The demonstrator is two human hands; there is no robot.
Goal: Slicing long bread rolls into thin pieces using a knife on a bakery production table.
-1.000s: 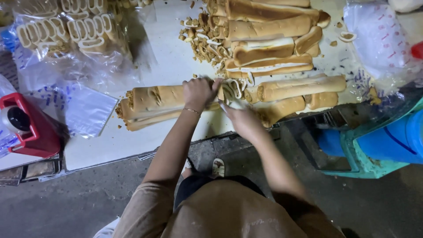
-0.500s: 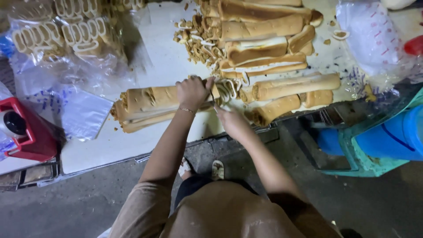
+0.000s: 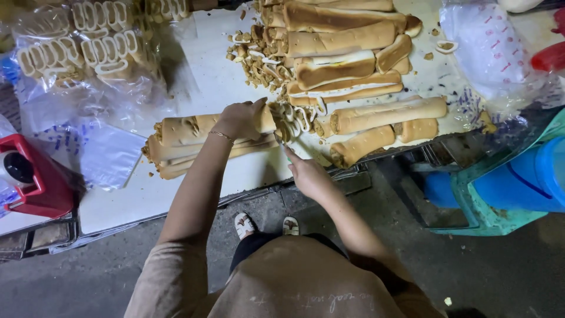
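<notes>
The left hand (image 3: 240, 119) presses down, fingers curled, on the cut end of a long bread loaf (image 3: 194, 129) lying atop a small stack on the white tabletop (image 3: 194, 65). Just right of it, the right hand (image 3: 307, 175) is closed around a knife (image 3: 281, 141), its blade at the loaf's end, where cut slices (image 3: 294, 121) lie beside more loaves (image 3: 385, 115)

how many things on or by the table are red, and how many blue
red: 2 (box, object at the top right edge)
blue: 1 (barrel)
total: 3
</notes>
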